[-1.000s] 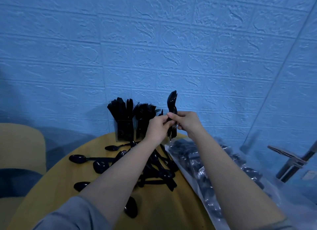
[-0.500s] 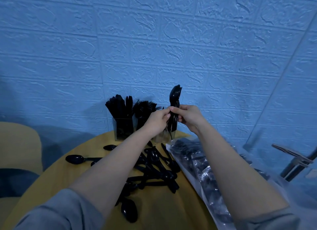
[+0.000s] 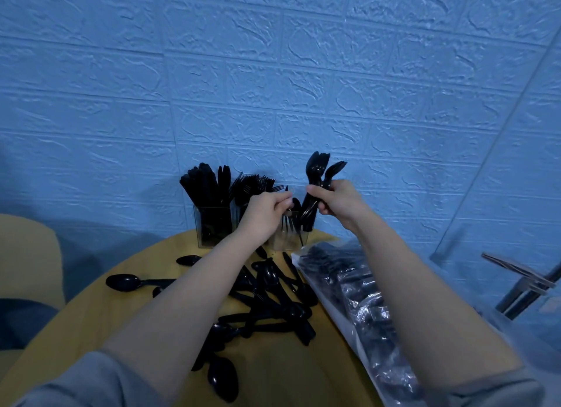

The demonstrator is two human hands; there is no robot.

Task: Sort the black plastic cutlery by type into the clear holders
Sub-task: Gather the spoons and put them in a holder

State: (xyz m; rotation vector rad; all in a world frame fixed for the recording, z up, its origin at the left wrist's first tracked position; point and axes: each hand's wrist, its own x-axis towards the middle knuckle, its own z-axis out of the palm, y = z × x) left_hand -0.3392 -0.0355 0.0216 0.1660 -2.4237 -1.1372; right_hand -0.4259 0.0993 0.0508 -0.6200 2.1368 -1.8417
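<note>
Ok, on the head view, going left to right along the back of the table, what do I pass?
Leftmost clear holder packed with cutlery → left hand holding a fork tines-down → right hand gripping a bundle of cutlery → plastic bag of cutlery.

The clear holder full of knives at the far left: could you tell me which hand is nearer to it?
Left. The left hand hovers just right of the knife holder, pinching a fork. The right hand grips a cutlery bundle farther right.
</note>
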